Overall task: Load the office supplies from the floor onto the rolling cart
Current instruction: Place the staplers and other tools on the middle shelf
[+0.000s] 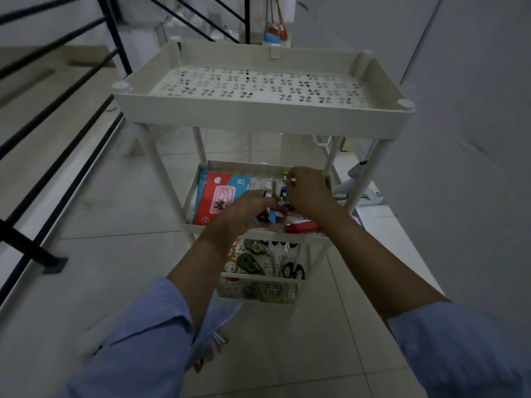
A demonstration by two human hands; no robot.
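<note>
1. i use the rolling cart (260,116) as my landmark; it is a cream plastic unit with three tiers standing on pale floor tiles (115,254).
2. the top tier (382,81) has a perforated floor with nothing lying on it that i can see.
3. on the middle tier (189,196), a red and blue packet (215,196) lies flat at the left side, and a red object (301,227) rests against the near rim toward the right.
4. my left hand (244,214) is over the middle tier, near its front, fingers curled around small items, one blue (273,218) and one metallic; i cannot tell exactly what they are.
5. my right hand (309,191) is over the same tier, further back and to the right, fingertips pinched together on something small; i cannot identify it.
6. on the bottom tier (258,295) i see green tape dispensers (248,261) at the left, black-handled scissors (293,270) at the right, and a tape roll near the front wall.
7. small red and white items (218,338) lie on the floor in front of the cart, partly hidden by my left sleeve (138,340).
8. a black railing (57,133) runs to the left of the cart.
</note>
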